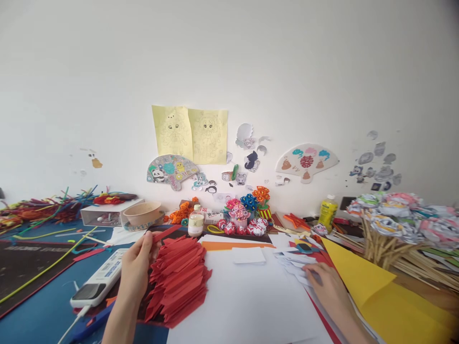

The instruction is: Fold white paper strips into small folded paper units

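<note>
My left hand point(139, 255) is closed around the near end of a folded red paper strip point(168, 232), which points up and to the right. Just right of that hand lies a thick stack of folded red paper strips point(179, 282). At the right of the white paper sheet point(244, 296), my right hand point(324, 282) pinches the edge of one of several small white paper pieces point(292, 262). Its thumb is partly hidden. A small blank white card point(248, 255) lies on the big sheet between my hands.
A power strip point(102, 277) sits left of my left arm. Behind stand a small bottle point(196, 222), a tan bowl point(143, 213) and bead flowers point(247, 205). Yellow paper point(362, 277) and paper flowers on sticks point(387, 215) are at right, near a yellow bottle point(327, 213).
</note>
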